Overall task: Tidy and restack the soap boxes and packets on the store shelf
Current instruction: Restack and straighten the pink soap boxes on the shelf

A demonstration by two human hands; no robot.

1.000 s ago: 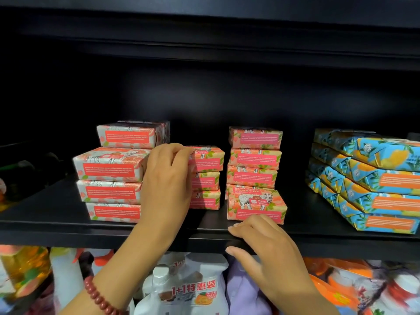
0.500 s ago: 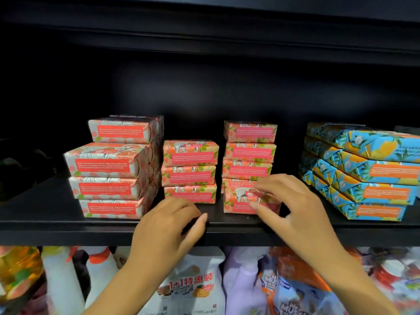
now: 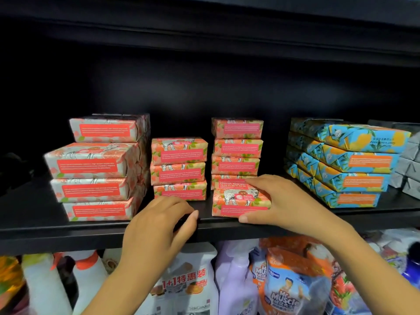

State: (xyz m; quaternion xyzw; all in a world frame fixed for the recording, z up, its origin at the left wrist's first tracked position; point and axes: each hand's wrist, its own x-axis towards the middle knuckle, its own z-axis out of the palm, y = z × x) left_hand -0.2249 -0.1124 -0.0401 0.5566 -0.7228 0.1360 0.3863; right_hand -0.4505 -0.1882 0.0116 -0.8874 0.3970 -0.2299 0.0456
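Note:
Pink-orange soap boxes stand in three stacks on the black shelf: a big left stack, a middle stack of three, and a taller right stack. A loose pink Goat Soap box lies tilted in front of the right stack. My right hand grips its right end, fingers over the top, thumb under the front edge. My left hand rests on the shelf's front edge below the middle stack, fingers loosely curled, holding nothing.
Blue-and-orange soap packets are stacked at the right, with grey boxes at the far right. Below the shelf stand detergent bottles and refill pouches. Another black shelf hangs above.
My left hand came off the left stack down to the shelf edge. My right hand rose from the shelf edge and took hold of the loose pink box.

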